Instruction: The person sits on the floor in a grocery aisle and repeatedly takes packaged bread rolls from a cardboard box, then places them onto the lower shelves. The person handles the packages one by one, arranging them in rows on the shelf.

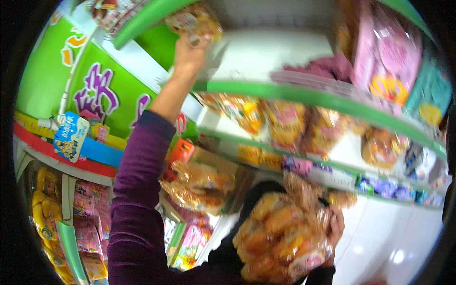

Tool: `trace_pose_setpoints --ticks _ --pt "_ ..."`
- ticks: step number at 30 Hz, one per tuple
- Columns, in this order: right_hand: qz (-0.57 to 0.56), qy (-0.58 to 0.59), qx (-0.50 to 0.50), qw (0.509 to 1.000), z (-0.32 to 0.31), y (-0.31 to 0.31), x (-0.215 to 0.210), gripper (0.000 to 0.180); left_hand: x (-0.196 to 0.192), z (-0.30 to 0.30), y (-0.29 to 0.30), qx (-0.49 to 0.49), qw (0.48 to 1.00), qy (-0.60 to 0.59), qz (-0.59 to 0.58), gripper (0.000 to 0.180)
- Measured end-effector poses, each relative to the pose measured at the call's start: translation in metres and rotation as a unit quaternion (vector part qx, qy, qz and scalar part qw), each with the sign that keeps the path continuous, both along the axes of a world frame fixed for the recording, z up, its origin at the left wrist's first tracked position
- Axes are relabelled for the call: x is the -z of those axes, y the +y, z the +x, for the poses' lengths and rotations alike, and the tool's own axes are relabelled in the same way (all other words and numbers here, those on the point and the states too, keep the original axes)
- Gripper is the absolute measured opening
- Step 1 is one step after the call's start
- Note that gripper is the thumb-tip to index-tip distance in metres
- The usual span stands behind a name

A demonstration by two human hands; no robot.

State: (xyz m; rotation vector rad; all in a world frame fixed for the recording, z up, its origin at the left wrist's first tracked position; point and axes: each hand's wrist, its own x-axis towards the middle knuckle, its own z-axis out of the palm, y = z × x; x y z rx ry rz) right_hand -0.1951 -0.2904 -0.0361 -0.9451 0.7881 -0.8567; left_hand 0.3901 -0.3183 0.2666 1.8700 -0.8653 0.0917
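My left hand (190,54) is stretched up to the upper shelf, its fingers closed on a clear bag of bread (194,23) at the shelf's left end. A purple sleeve covers that arm. Low in front of me, my right hand (336,229) grips the right side of a large clear bag of golden bread rolls (278,232). Its fingers are partly hidden by the shiny plastic. Another clear wrapped bundle (301,187) shows just above that bag; I cannot tell whether it is part of it.
Bagged bread (285,121) lines the shelf below. A cardboard box (213,164) with bread bags (197,185) stands underneath. Pink packages (389,57) and a mauve cloth (323,66) lie on the upper right. A green shelf edge (294,95) runs across. Racks of packaged snacks (90,216) are at left.
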Motion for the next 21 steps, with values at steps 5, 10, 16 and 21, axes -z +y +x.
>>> trace_pose_setpoints --ticks 5,10,16,21 --pt "0.090 -0.031 0.032 0.995 -0.005 0.014 -0.060 0.042 0.019 -0.222 0.083 0.179 0.978 0.092 0.061 0.048" --pt "0.086 -0.094 0.024 0.992 -0.036 0.031 -0.059 0.041 0.093 -0.335 0.179 0.355 0.913 0.085 0.183 0.055" --pt "0.054 -0.052 0.105 0.992 -0.066 0.067 -0.074 0.042 0.102 -0.408 0.233 0.373 0.907 -0.023 0.192 0.072" --pt "-0.051 0.050 0.134 0.988 -0.078 0.099 -0.080 0.056 0.113 -0.435 0.244 0.386 0.890 -0.075 0.233 0.093"
